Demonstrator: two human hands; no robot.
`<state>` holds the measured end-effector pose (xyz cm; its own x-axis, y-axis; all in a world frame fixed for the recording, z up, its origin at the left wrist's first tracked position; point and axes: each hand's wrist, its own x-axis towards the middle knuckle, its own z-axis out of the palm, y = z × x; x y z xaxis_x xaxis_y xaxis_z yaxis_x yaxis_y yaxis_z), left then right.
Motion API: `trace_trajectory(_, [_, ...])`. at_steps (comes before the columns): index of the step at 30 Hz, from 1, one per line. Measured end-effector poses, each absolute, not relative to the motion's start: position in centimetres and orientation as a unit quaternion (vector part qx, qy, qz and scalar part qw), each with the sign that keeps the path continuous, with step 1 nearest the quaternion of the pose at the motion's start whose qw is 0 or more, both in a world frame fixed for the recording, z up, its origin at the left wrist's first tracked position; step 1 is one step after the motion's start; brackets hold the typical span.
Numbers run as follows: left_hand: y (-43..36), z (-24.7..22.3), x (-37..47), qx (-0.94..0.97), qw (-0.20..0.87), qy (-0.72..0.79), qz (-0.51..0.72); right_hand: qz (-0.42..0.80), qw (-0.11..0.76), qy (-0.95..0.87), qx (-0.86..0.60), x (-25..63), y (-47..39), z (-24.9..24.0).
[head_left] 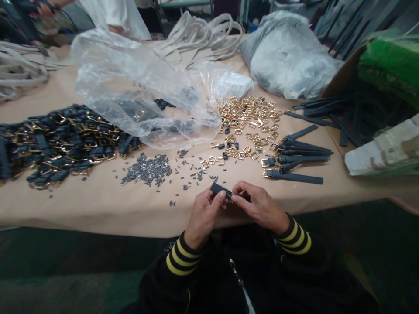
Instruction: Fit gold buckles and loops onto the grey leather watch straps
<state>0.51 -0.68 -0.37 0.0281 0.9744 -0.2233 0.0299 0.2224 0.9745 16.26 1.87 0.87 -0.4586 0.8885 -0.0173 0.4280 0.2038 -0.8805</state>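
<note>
Near the table's front edge, my left hand (206,211) is closed on a dark strap (221,189), its thumb on top. My right hand (257,204) pinches the strap's right end, where a small bit of metal shows between the fingertips; its shape is too small to tell. Beyond my hands lie loose gold buckles (248,111). Small dark pieces (149,169) form a pile to the left. Several straps with buckles (299,177) are laid out at the right.
A heap of buckled dark straps (72,144) covers the left side. Clear plastic (131,83), a stuffed plastic bag (288,56) and pale straps (199,35) lie farther back. At the right are loose strips (314,117) and a green-covered box (389,65). A person (114,17) stands across the table.
</note>
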Motion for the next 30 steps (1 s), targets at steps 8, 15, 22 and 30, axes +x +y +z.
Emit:
trace_trajectory(8, [-0.5, -1.0, 0.5, 0.463, 0.539, 0.568, 0.416, 0.441, 0.279, -0.704, -0.482, 15.7, 1.5, 0.0])
trace_trajectory(15, [-0.5, -1.0, 0.5, 0.311, 0.668, 0.504, 0.452, 0.587, 0.259, -0.653, -0.402, 16.4, 1.8, 0.2])
trace_trajectory(22, [-0.7, -0.8, 0.6, 0.251, 0.712, 0.473, 0.454, 0.609, 0.270, -0.629, -0.401, 16.4, 2.0, -0.2])
trace_trajectory(30, [-0.9, -0.8, 0.9, 0.267, 0.703, 0.472, 0.460, 0.544, 0.297, -0.639, -0.455, 16.0, 1.6, -0.7])
